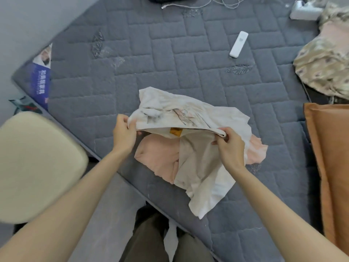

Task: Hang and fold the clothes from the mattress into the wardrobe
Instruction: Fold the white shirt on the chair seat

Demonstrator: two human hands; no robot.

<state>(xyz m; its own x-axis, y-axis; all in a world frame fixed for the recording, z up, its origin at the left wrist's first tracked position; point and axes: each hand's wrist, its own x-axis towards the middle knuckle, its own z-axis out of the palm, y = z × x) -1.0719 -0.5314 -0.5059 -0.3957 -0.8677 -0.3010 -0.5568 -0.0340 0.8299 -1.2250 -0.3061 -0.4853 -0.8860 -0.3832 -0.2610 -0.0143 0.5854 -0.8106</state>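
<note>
Quilted grey mattress (188, 63) | both hands pinch crumpled white shirt (170, 108)

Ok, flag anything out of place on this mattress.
A white remote lies loose on the mattress and tangled white cables sprawl at its far edge; neither is clothing. The shirt between left hand and right hand is crumpled.
</note>
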